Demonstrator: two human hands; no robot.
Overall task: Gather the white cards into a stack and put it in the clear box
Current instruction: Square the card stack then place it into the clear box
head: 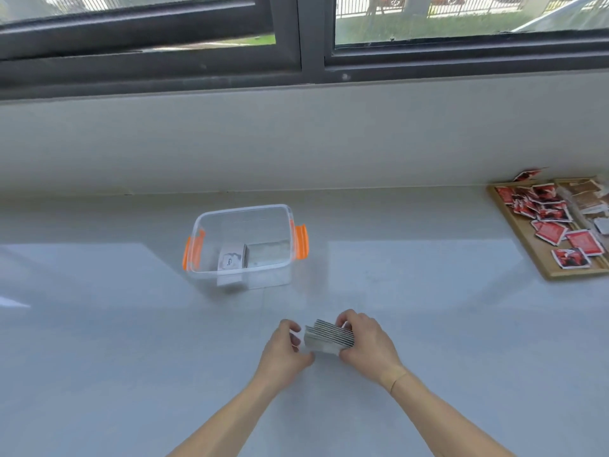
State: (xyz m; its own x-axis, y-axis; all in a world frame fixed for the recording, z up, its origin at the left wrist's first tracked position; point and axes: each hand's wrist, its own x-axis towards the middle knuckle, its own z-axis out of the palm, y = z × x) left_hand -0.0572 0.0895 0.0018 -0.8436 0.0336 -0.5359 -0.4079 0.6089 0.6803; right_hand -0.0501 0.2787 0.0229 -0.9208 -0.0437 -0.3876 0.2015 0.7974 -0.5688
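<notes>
A slanted stack of white cards (328, 336) stands on edge on the pale tabletop, low in the middle of the view. My right hand (367, 341) grips its right end, fingers curled over the top. My left hand (285, 349) presses against the stack's left end with thumb and fingertips. The clear box (242, 211) with orange side latches sits farther back and to the left, lid off. Inside it lies a white card stack (230, 260) marked "love", beside another pale stack (268, 253).
A wooden tray (534, 255) at the right edge holds several red packets (550, 232) and brown sachets. A low wall and a dark-framed window run along the back of the table.
</notes>
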